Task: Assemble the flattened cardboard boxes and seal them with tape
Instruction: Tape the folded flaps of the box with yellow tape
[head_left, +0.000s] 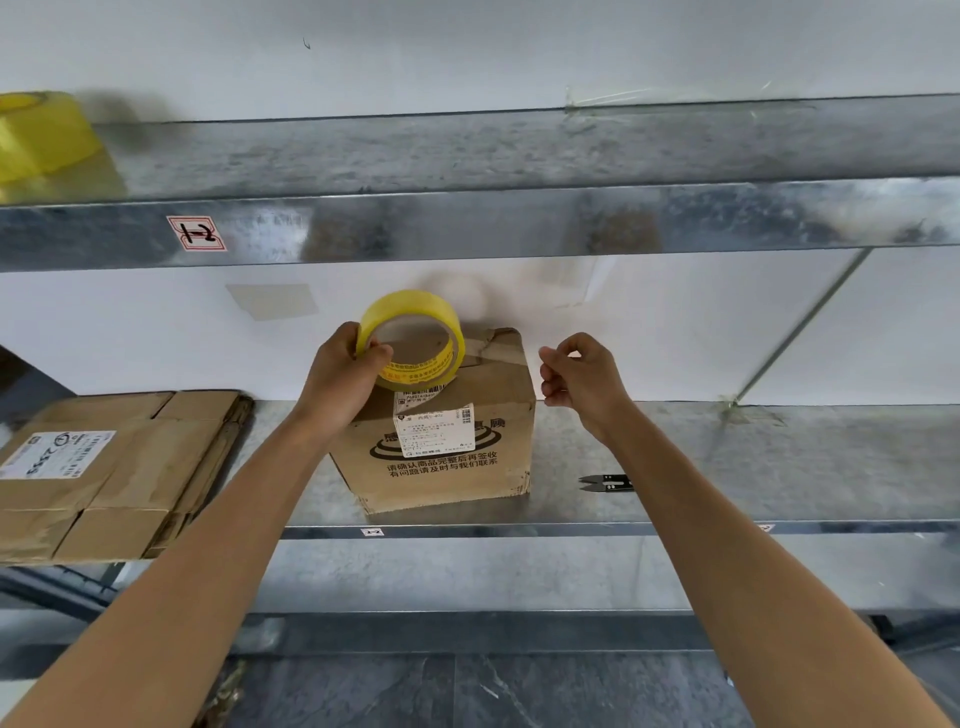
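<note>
— What are your hands doing?
— My left hand (343, 374) grips the yellow tape roll (415, 317); the box (441, 467) stands just beneath it. My right hand (582, 382) is curled beside the box; whether it pinches tape, I cannot tell.
— Others?
— 1 flattened stack (104, 467), well left of my left hand.

View showing two hands (343, 379) (582, 384); two yellow tape rolls (415, 312) (44, 135); one assembled box (498, 415); one flattened-box stack (145, 457); one snips (608, 483); two shelves (519, 150) (727, 457).
</note>
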